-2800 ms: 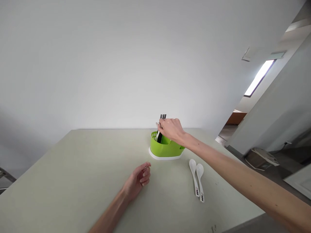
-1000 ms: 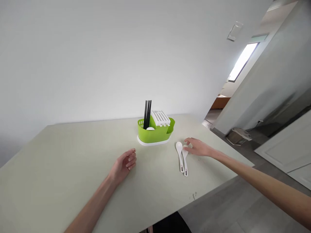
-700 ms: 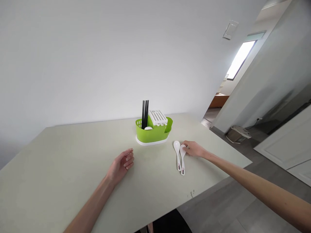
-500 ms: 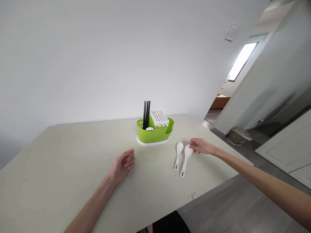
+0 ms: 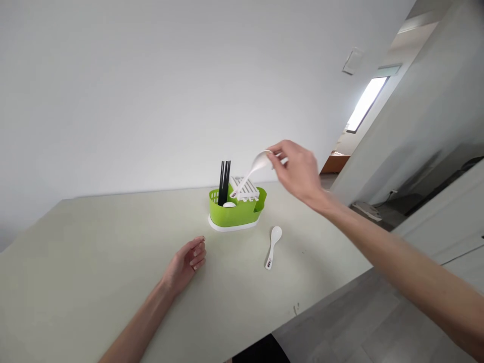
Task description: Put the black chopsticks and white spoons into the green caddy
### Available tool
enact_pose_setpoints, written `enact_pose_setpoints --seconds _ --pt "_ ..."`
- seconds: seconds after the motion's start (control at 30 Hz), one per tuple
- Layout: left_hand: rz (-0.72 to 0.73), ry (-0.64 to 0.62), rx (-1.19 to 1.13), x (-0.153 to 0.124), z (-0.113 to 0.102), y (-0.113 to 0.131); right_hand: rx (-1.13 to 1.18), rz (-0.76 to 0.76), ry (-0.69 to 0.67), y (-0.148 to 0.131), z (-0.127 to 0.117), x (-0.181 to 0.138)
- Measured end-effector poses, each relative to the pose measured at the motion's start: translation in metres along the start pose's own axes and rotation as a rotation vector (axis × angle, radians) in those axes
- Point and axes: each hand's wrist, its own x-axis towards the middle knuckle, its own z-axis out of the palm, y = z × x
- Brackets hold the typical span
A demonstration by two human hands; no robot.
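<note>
My right hand (image 5: 299, 171) is raised above the table and pinches a white spoon (image 5: 249, 175) by its bowl, handle slanting down toward the green cutlery holder (image 5: 236, 214). The holder stands on a white base and contains black chopsticks (image 5: 224, 176), a white slotted insert (image 5: 245, 188) and a white spoon bowl. A second white spoon (image 5: 273, 240) lies flat on the table to the holder's right. My left hand (image 5: 187, 261) rests on the table in front of the holder, fingers loosely curled, holding nothing.
The pale table (image 5: 94, 262) ends at an edge on the right, with grey floor (image 5: 351, 327) below. A white wall rises behind the table. To the right are a doorway and a low box on the floor (image 5: 366, 208).
My right hand picked one of the two spoons off the table and lifted it up and left over the holder. One spoon stays on the table. My left hand stayed put.
</note>
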Motion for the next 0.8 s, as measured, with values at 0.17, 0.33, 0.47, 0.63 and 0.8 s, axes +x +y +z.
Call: enact_pose_setpoints --seconds 0.17,0.33,0.47,0.63,0.8 --pt "-0.003 0.0 -0.002 0.0 -0.002 0.003 -0.213 -0.188 -0.142 -0.033 0.061 0.013" --pt "0.023 -0.005 0.021 0.005 -0.008 0.003 -0.319 -0.361 -0.313 -0.043 0.109 0.002" --pt "0.025 -0.018 0.032 0.006 -0.008 0.001 -0.326 -0.42 -0.389 -0.046 0.13 -0.012" --pt "0.02 -0.006 0.061 0.002 -0.002 0.002 -0.283 -0.455 -0.41 -0.048 0.142 -0.021" --pt "0.014 0.003 0.06 0.001 -0.001 0.002 -0.268 -0.465 -0.375 -0.045 0.15 -0.027"
